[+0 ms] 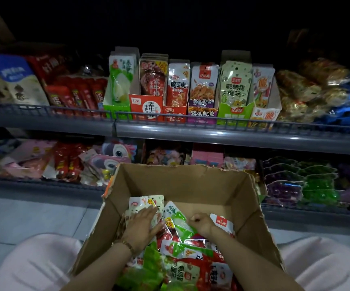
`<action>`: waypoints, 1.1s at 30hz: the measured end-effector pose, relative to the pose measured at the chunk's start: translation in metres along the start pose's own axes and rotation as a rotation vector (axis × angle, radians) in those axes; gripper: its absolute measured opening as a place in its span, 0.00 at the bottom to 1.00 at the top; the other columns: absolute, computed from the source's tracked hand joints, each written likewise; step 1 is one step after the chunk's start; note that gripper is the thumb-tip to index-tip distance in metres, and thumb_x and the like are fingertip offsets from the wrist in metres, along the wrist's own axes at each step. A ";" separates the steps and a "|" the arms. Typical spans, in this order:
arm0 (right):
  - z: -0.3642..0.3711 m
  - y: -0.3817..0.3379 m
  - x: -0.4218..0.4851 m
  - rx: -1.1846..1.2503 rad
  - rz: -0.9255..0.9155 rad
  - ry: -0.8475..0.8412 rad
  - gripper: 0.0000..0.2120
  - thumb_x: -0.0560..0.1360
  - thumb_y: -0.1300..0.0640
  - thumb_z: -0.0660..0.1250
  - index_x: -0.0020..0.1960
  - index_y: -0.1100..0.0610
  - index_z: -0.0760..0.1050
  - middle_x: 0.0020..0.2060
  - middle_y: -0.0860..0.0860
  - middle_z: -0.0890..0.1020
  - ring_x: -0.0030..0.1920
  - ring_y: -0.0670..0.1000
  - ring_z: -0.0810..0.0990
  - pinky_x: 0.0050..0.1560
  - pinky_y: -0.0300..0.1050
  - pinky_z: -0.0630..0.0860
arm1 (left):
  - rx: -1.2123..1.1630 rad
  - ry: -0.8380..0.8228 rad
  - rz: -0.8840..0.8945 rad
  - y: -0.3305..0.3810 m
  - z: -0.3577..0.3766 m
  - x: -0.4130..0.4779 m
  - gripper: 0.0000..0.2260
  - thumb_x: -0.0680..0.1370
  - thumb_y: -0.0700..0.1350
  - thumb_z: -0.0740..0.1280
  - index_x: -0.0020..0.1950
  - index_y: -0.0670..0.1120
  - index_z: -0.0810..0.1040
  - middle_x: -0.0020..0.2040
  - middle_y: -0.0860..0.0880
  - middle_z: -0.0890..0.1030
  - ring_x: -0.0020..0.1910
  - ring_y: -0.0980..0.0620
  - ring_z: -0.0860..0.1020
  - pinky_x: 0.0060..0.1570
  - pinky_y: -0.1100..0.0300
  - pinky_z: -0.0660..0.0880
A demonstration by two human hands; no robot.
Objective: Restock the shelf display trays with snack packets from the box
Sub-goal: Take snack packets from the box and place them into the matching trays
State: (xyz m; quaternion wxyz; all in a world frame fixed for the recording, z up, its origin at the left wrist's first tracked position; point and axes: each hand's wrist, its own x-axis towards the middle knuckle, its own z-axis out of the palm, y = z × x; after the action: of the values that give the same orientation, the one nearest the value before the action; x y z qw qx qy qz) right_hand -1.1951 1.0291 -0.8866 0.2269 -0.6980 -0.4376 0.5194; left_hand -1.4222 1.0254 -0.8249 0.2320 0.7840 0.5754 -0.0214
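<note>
We are in a dim shop aisle, facing a grey metal shelf (212,133) with a wire front rail. On it stands a row of card trays (145,106), each holding upright packets. The red tray reads "手撕素牛排", and the packet standing in it shows "10%". In the next tray a red packet (178,87) reads "魔芋爽". Further right a green packet (236,87) with spots reads "鹌鹑蛋魔芋", and the end tray (264,116), white and orange, bears a large "脆". The writing on the purple tray is too blurred for us to read with any certainty.

Lower down, between our knees, sits the open box (182,181), its rim torn. Loose packets (191,267) are heaped in its near half, and one of them shows "20%".

Our left hand (143,224) lies flat with straight fingers, pressing on a cream packet (147,203) by the box's left wall. A bracelet (128,245) circles that wrist. Our right hand (200,222) has its fingers curled over the heap, just beside a white packet (222,222) with a red label. We cannot tell whether it holds anything.
</note>
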 end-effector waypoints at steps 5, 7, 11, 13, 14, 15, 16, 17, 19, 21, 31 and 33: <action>-0.035 -0.051 -0.026 0.140 -0.191 0.019 0.14 0.78 0.63 0.62 0.34 0.56 0.66 0.29 0.51 0.67 0.28 0.41 0.64 0.30 0.31 0.61 | -0.209 0.055 -0.013 0.008 -0.022 0.000 0.49 0.65 0.78 0.36 0.76 0.48 0.58 0.74 0.49 0.64 0.73 0.51 0.61 0.71 0.58 0.57; -0.046 -0.071 -0.035 0.208 -0.266 -0.018 0.11 0.78 0.62 0.62 0.37 0.56 0.69 0.34 0.55 0.69 0.34 0.46 0.67 0.32 0.33 0.63 | -0.413 0.032 -0.019 0.016 -0.033 0.003 0.40 0.71 0.73 0.47 0.73 0.48 0.65 0.68 0.50 0.71 0.67 0.51 0.69 0.67 0.56 0.63; -0.054 -0.105 -0.054 0.318 -0.357 -0.102 0.08 0.77 0.57 0.64 0.38 0.53 0.75 0.35 0.56 0.75 0.36 0.51 0.70 0.35 0.39 0.66 | -0.888 0.056 0.025 0.036 -0.058 0.010 0.35 0.66 0.74 0.61 0.47 0.41 0.78 0.41 0.46 0.77 0.41 0.50 0.77 0.51 0.51 0.76; -0.055 -0.125 -0.061 0.380 -0.382 -0.096 0.08 0.77 0.58 0.62 0.40 0.56 0.74 0.32 0.51 0.79 0.32 0.47 0.74 0.32 0.38 0.69 | -1.081 0.147 0.014 0.046 -0.076 0.010 0.31 0.66 0.68 0.67 0.44 0.38 0.78 0.35 0.44 0.75 0.37 0.49 0.76 0.40 0.58 0.78; -0.055 -0.137 -0.065 0.397 -0.403 -0.109 0.08 0.78 0.60 0.61 0.41 0.57 0.73 0.31 0.49 0.80 0.31 0.44 0.76 0.31 0.35 0.71 | -1.164 0.195 0.020 0.051 -0.087 0.008 0.24 0.69 0.62 0.68 0.43 0.39 0.79 0.34 0.46 0.78 0.37 0.51 0.77 0.39 0.61 0.77; -0.055 -0.150 -0.070 0.407 -0.431 -0.130 0.07 0.79 0.61 0.60 0.42 0.58 0.73 0.31 0.47 0.81 0.31 0.43 0.77 0.31 0.34 0.72 | -1.230 0.233 0.039 0.054 -0.098 0.007 0.17 0.72 0.54 0.68 0.45 0.40 0.80 0.36 0.48 0.82 0.37 0.53 0.79 0.40 0.60 0.77; -0.056 -0.162 -0.074 0.414 -0.450 -0.155 0.05 0.79 0.62 0.60 0.44 0.58 0.73 0.33 0.47 0.81 0.32 0.42 0.78 0.32 0.34 0.74 | -1.273 0.267 0.050 0.055 -0.110 0.006 0.11 0.75 0.49 0.67 0.47 0.41 0.81 0.39 0.48 0.84 0.39 0.52 0.81 0.43 0.58 0.78; -0.058 -0.176 -0.078 0.422 -0.474 -0.186 0.03 0.78 0.62 0.60 0.48 0.58 0.73 0.35 0.47 0.82 0.34 0.43 0.80 0.33 0.35 0.76 | -1.292 0.299 0.061 0.056 -0.124 0.004 0.09 0.77 0.45 0.66 0.48 0.42 0.81 0.42 0.46 0.85 0.41 0.51 0.82 0.44 0.57 0.78; -0.063 -0.207 -0.085 0.389 -0.542 -0.199 0.13 0.77 0.65 0.63 0.60 0.55 0.70 0.40 0.50 0.84 0.41 0.47 0.83 0.38 0.39 0.79 | -1.294 0.343 0.092 0.052 -0.149 0.003 0.07 0.77 0.43 0.66 0.49 0.43 0.82 0.44 0.45 0.85 0.42 0.51 0.83 0.41 0.61 0.79; -0.069 -0.239 -0.092 0.299 -0.626 -0.196 0.28 0.74 0.67 0.66 0.68 0.47 0.63 0.45 0.52 0.84 0.46 0.50 0.84 0.42 0.43 0.81 | -1.251 0.350 0.132 0.048 -0.173 0.002 0.05 0.77 0.41 0.66 0.48 0.44 0.82 0.44 0.46 0.85 0.40 0.54 0.83 0.37 0.66 0.77; -0.076 -0.352 -0.082 0.020 -0.841 -0.209 0.45 0.69 0.72 0.70 0.71 0.36 0.54 0.60 0.57 0.79 0.51 0.53 0.83 0.49 0.49 0.81 | -0.913 0.375 0.283 0.006 -0.271 0.026 0.17 0.74 0.49 0.70 0.34 0.35 0.76 0.32 0.44 0.74 0.33 0.51 0.72 0.35 0.61 0.71; -0.073 -0.370 -0.072 -0.064 -0.902 -0.179 0.43 0.69 0.71 0.71 0.69 0.36 0.58 0.66 0.54 0.73 0.52 0.51 0.83 0.48 0.46 0.81 | -0.835 0.407 0.319 -0.003 -0.289 0.034 0.22 0.73 0.51 0.70 0.31 0.34 0.71 0.29 0.44 0.70 0.30 0.50 0.68 0.31 0.64 0.70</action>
State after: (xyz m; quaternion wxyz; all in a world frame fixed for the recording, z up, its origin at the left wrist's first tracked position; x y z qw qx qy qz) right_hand -1.2723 1.1683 -0.5373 0.3702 -0.3967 -0.7313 0.4133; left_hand -1.4807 1.1685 -0.5789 0.4098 0.6906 0.4411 0.4007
